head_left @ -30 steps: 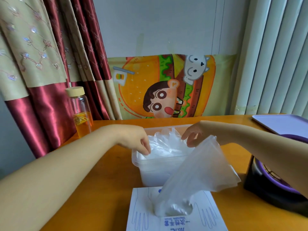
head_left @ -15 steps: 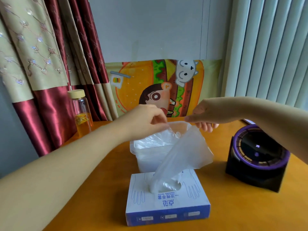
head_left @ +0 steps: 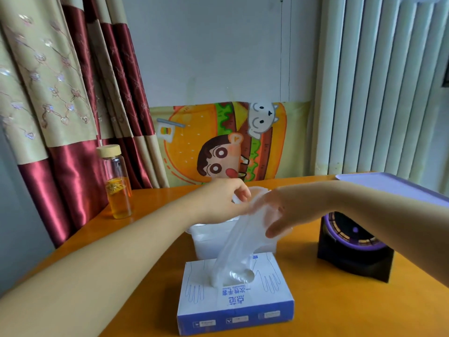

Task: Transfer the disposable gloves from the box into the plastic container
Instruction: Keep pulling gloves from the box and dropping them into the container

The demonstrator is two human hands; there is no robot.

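Observation:
A white and blue glove box (head_left: 234,297) lies on the table in front of me. One clear disposable glove (head_left: 233,254) sticks up out of its slot, stretched towards my hands. Behind the box stands the translucent plastic container (head_left: 206,237) with clear gloves inside. My left hand (head_left: 223,200) is above the container and pinches the glove's upper edge with curled fingers. My right hand (head_left: 279,210) is beside it, fingers straight and pointing down-left. The glove's film lies over those fingers.
A glass bottle (head_left: 117,183) of orange liquid stands at the back left by the curtain. A black and purple device (head_left: 354,246) sits right of the container, with a pale purple lid (head_left: 393,186) behind it. A cartoon poster leans on the wall.
Both hands lifted from the container, pulling the glove up out of the box. My right hand has since dropped and turned its fingers down into the film.

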